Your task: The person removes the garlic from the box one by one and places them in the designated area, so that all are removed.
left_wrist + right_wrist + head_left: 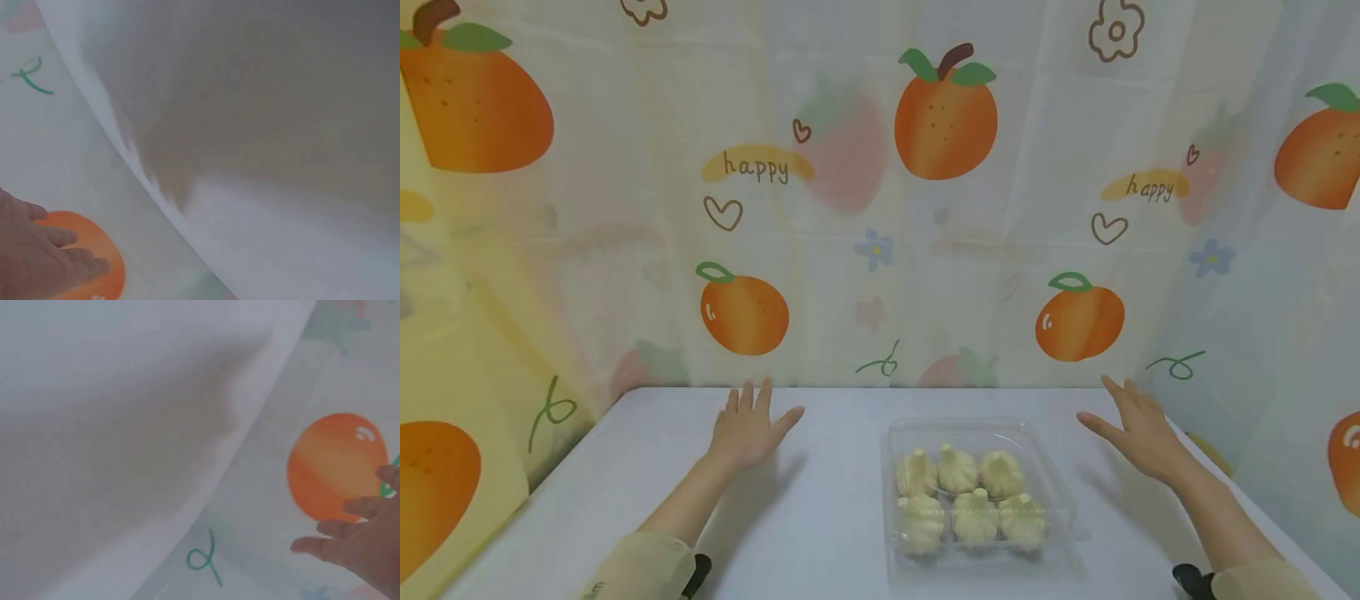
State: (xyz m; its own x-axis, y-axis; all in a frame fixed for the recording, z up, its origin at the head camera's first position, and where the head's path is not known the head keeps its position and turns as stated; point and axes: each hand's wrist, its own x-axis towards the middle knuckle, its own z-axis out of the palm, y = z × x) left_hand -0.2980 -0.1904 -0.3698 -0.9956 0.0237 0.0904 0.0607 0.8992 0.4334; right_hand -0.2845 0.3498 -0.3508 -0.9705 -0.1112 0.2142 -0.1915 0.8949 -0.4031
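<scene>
Several garlic bulbs (975, 517) sit in two rows inside a clear plastic container (891, 533), right of the middle of the table. To its left, my left hand (747, 435) is held above the table with fingers straight and spread, touching nothing. On the other side, my right hand (1138, 429) is also raised with its fingers extended, nearest to the container's right side and apart from it. Both wrist views show a hand at the edge, the left hand (37, 250) and the right hand (362, 544), neither holding anything.
A white table (835, 467) spreads under both hands, with their shadows on it. Behind it hangs a curtain (827, 300) printed with oranges, strawberries and the word "happy"; it also runs along the left and right sides. A dark band (698, 575) shows at the left wrist.
</scene>
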